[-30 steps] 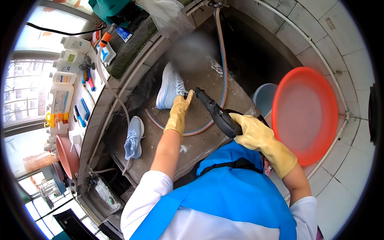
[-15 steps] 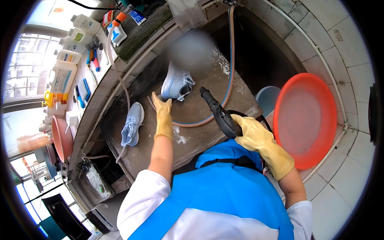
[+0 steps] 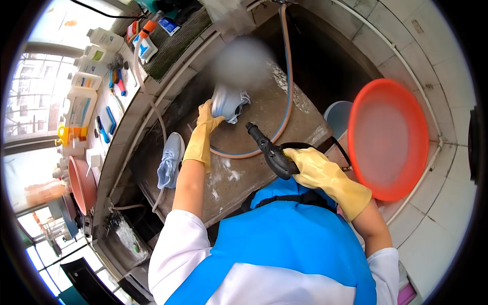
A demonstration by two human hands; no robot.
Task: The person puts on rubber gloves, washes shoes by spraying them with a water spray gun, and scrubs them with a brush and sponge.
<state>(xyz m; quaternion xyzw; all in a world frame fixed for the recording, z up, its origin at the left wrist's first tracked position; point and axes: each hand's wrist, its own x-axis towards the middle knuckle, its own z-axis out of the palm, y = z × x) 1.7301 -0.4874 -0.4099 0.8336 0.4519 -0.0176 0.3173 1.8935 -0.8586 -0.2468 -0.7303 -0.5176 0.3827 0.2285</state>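
Observation:
My left hand (image 3: 206,122), in a yellow rubber glove, grips the near end of a light blue shoe (image 3: 226,105) on the stone slab (image 3: 239,175). A blurred grey spot covers the shoe's far part. My right hand (image 3: 315,168), gloved too, is wrapped round a black spray gun (image 3: 269,152), whose nozzle points towards the shoe without touching it. The second light blue shoe (image 3: 170,160) lies on the slab's left side, left of my left forearm. A striped hose (image 3: 288,96) curves over the slab between the shoe and the gun.
At the right a large red basin (image 3: 389,140) stands beside a grey-blue bucket (image 3: 336,119). White bottles (image 3: 81,107) and brushes (image 3: 120,84) line the ledge at the left, with a pink basin (image 3: 81,184) below them. A thin hose (image 3: 152,104) hangs over the ledge.
My left hand has moved from the shoe's laces to its near left end and taken hold there. The shoe has turned and tilted. The spray gun has shifted slightly left.

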